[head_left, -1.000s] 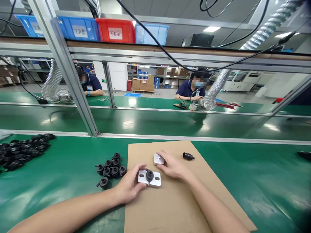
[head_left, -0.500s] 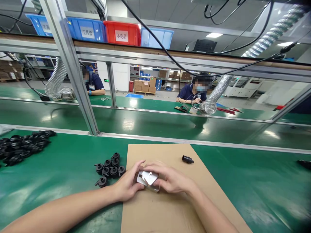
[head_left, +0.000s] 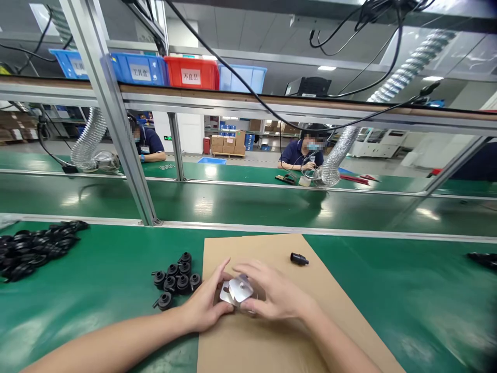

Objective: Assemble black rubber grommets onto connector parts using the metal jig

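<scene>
Both my hands meet over a brown cardboard sheet [head_left: 272, 342] on the green bench. My left hand [head_left: 205, 305] grips the left end of a small silver metal plate [head_left: 225, 294]. My right hand [head_left: 272, 295] holds a second silver metal piece [head_left: 241, 288] down on top of that plate, fingers curled round it. The black rubber part that sat on the plate is hidden under the metal. A cluster of several black rubber parts [head_left: 174, 282] lies just left of my left hand.
One black part [head_left: 298, 258] lies alone on the cardboard's far right. A large heap of black parts [head_left: 34, 247] sits at far left, more black items [head_left: 483, 259] at far right. A slanted aluminium post [head_left: 116, 124] and conveyor lie beyond. Two people work at the far bench.
My right hand brought the separate silver piece from the far side of the cardboard onto the plate held by my left hand, covering the black part. The camera tilted slightly.
</scene>
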Action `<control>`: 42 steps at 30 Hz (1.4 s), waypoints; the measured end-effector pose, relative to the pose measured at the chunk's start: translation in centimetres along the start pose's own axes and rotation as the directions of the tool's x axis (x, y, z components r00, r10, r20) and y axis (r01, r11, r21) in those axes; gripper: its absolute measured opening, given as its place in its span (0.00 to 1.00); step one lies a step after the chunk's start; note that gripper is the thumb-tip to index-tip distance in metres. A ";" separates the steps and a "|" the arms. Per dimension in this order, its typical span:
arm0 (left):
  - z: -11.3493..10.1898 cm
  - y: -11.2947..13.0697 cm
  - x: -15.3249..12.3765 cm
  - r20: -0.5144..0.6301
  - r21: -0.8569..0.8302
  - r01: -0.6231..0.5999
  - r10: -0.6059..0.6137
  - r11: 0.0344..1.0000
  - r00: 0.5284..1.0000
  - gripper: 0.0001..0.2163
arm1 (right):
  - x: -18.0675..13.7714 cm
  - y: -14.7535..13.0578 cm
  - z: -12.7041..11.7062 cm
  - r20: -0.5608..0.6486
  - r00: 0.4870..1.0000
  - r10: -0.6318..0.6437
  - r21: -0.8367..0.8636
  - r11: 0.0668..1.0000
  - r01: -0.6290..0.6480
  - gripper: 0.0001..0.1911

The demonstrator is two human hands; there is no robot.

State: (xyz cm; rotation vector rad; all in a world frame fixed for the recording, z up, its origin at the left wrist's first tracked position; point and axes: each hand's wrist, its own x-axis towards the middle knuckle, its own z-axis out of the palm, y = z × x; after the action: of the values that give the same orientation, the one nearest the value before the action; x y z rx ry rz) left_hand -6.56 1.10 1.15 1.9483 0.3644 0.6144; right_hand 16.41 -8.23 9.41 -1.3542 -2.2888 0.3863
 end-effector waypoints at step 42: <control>0.0 -0.6 -0.1 0.017 -0.115 0.068 -0.066 0.991 0.998 0.48 | 5.1 -5.8 -0.1 0.374 0.859 0.350 -0.624 0.780 -0.046 0.23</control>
State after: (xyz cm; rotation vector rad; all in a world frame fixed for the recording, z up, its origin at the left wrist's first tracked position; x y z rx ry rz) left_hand -6.69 1.31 0.63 1.8215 0.3764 0.5667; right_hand 9.98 -6.47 13.29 -2.0220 -2.8236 0.0396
